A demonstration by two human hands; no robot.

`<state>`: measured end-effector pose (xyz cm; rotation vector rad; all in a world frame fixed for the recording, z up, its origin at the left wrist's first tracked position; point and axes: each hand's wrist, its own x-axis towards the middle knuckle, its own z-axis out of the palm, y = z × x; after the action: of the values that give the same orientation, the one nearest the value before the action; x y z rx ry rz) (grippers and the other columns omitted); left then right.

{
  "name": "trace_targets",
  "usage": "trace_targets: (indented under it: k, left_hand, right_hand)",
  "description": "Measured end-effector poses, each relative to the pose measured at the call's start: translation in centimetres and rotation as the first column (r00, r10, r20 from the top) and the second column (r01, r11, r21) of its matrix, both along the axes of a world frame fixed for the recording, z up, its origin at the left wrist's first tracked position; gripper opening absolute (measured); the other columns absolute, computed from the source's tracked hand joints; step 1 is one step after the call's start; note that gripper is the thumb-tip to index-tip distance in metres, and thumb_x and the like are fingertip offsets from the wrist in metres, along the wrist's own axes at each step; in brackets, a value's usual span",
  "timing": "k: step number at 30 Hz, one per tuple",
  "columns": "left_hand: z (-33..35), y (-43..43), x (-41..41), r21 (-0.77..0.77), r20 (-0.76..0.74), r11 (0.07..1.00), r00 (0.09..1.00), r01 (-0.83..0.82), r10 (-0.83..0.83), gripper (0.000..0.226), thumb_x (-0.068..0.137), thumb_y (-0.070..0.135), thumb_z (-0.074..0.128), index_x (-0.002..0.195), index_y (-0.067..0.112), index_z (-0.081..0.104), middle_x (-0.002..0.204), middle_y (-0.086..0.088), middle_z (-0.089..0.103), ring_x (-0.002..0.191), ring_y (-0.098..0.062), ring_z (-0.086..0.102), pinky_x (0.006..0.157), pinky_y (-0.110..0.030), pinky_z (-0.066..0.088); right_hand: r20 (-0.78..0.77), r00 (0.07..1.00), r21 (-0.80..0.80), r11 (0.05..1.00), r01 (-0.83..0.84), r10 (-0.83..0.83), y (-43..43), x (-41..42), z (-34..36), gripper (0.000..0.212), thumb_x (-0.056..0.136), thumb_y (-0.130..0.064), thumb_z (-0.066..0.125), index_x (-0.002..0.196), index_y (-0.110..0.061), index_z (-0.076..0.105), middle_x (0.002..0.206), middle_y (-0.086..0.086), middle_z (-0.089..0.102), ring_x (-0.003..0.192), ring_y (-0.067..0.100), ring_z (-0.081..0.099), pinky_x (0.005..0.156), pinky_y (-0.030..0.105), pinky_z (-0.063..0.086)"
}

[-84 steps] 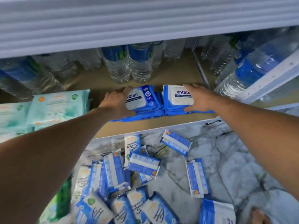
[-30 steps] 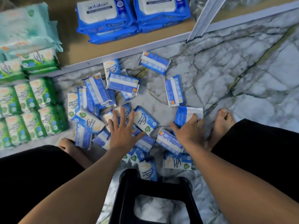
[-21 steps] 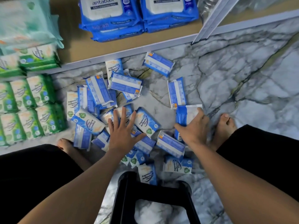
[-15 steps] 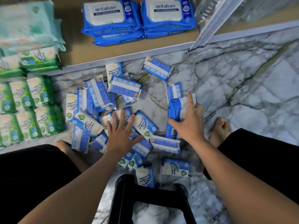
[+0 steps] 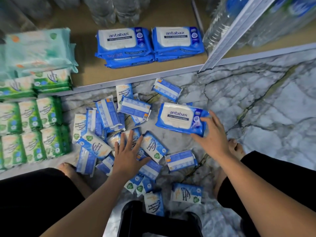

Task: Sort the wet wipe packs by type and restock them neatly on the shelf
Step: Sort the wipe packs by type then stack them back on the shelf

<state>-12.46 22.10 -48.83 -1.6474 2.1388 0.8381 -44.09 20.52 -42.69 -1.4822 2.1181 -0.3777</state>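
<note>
My right hand (image 5: pixel 212 135) grips the right end of a large blue-and-white Antabax wipe pack (image 5: pixel 179 117), raised face-up above the floor. My left hand (image 5: pixel 127 152) lies flat with spread fingers on a heap of several small blue wipe packs (image 5: pixel 106 115) scattered on the marble floor. Two stacks of large Antabax packs, the left stack (image 5: pixel 123 43) and the right stack (image 5: pixel 177 41), sit side by side on the low wooden shelf (image 5: pixel 89 74).
Pale green packs (image 5: pixel 37 48) and small green packs (image 5: pixel 51 79) fill the shelf's left; more green packs (image 5: pixel 30 130) stand in rows on the floor. Water bottles (image 5: pixel 220 28) line the back and right. A black stool (image 5: pixel 153 223) sits between my legs, bare feet either side.
My hands left the shelf stacks and came down to the floor pile. My right hand picked a large Antabax pack out of the pile and turned it face-up; my left hand stayed on the heap.
</note>
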Motion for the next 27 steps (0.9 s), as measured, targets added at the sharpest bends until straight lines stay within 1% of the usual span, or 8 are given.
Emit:
trace_targets:
  k: [3, 7, 10, 13, 16, 19, 23, 27]
  left_hand:
    - [-0.3, 0.2, 0.1, -0.016, 0.011, 1.0, 1.0, 0.005, -0.005, 0.097, 0.076, 0.092, 0.01, 0.156, 0.04, -0.009, 0.158, 0.007, -0.036, 0.145, -0.029, -0.035, 0.12, -0.052, -0.01]
    - [-0.7, 0.3, 0.2, -0.047, -0.013, 0.999, 1.0, -0.004, 0.003, 0.094, 0.079, 0.087, 0.012, 0.158, 0.039, -0.001, 0.162, 0.005, -0.029, 0.147, -0.03, -0.032, 0.121, -0.055, -0.007]
    - [-0.6, 0.4, 0.1, -0.063, -0.031, 0.998, 0.999, -0.009, 0.007, 0.089, 0.085, 0.083, 0.024, 0.159, 0.036, 0.008, 0.165, 0.002, -0.021, 0.149, -0.032, -0.025, 0.122, -0.058, -0.001]
    - [0.0, -0.5, 0.3, -0.237, -0.072, 0.971, 0.997, -0.036, 0.019, 0.084, 0.09, 0.075, 0.032, 0.159, 0.028, 0.019, 0.168, -0.003, -0.005, 0.153, -0.033, -0.01, 0.122, -0.059, 0.008]
    - [0.7, -3.3, 1.2, -0.377, -0.073, 0.923, 0.996, -0.083, 0.059, 0.085, 0.092, 0.068, 0.04, 0.16, 0.024, 0.014, 0.168, -0.005, -0.003, 0.153, -0.033, -0.008, 0.122, -0.057, 0.007]
    - [1.3, -7.2, 2.6, -0.434, -0.038, 0.888, 0.988, -0.153, 0.152, 0.091, 0.092, 0.064, 0.05, 0.16, 0.024, 0.007, 0.167, -0.008, -0.008, 0.152, -0.039, -0.011, 0.122, -0.057, 0.001]
    - [0.8, -11.6, 5.0, -0.317, 0.062, 0.922, 0.965, -0.224, 0.256, 0.095, 0.09, 0.074, 0.038, 0.159, 0.027, -0.008, 0.165, -0.009, -0.02, 0.149, -0.044, -0.017, 0.121, -0.059, -0.001]
    - [-0.5, -13.2, 6.1, -0.149, 0.079, 0.968, 0.973, -0.203, 0.216, 0.095, 0.09, 0.077, 0.023, 0.155, 0.025, -0.021, 0.159, -0.01, -0.035, 0.148, -0.048, -0.014, 0.12, -0.06, 0.001]
  right_hand:
    - [-0.047, 0.998, 0.192, 0.981, -0.025, 0.035, 1.4, -1.6, -1.3, 0.061, 0.075, -0.031, 0.085, 0.129, -0.02, 0.059, 0.159, 0.006, 0.029, 0.14, 0.03, 0.04, 0.107, 0.039, 0.039]
    - [-0.198, 0.966, 0.214, 0.969, -0.124, 0.167, 0.4, -1.2, -1.4, 0.074, 0.071, -0.038, 0.084, 0.133, -0.018, 0.049, 0.152, 0.012, 0.032, 0.133, 0.039, 0.04, 0.108, 0.048, 0.041]
    - [-0.394, 0.877, 0.2, 0.957, -0.212, 0.276, -1.8, 0.5, -1.5, 0.099, 0.068, -0.055, 0.078, 0.149, -0.021, 0.033, 0.159, 0.019, 0.013, 0.145, 0.045, 0.016, 0.118, 0.058, 0.017]
    - [-0.395, 0.803, 0.272, 0.891, -0.363, 0.447, -4.5, 2.5, -1.9, 0.12, 0.068, -0.063, 0.077, 0.158, -0.024, 0.01, 0.164, 0.015, -0.001, 0.151, 0.039, 0.0, 0.12, 0.058, 0.002]
    - [-0.313, 0.743, 0.391, 0.793, -0.467, 0.592, -6.4, 4.1, -2.4, 0.121, 0.072, -0.054, 0.08, 0.158, -0.026, 0.001, 0.165, 0.007, 0.0, 0.152, 0.034, -0.002, 0.121, 0.057, 0.005]
    - [-0.37, 0.676, 0.447, 0.76, -0.471, 0.637, -6.9, 4.8, -2.8, 0.113, 0.075, -0.039, 0.079, 0.157, -0.026, 0.003, 0.164, 0.007, 0.006, 0.15, 0.037, 0.006, 0.119, 0.061, 0.013]
    - [-0.394, 0.658, 0.476, 0.755, -0.45, 0.641, -7.7, 5.0, -2.4, 0.121, 0.07, -0.049, 0.078, 0.157, -0.025, -0.002, 0.154, 0.004, 0.022, 0.138, 0.031, 0.026, 0.11, 0.054, 0.029]
    - [-0.328, 0.725, 0.441, 0.777, -0.449, 0.605, -8.6, 4.6, -0.6, 0.119, 0.07, -0.055, 0.075, 0.157, -0.029, -0.001, 0.141, 0.004, 0.029, 0.127, 0.029, 0.033, 0.106, 0.049, 0.036]
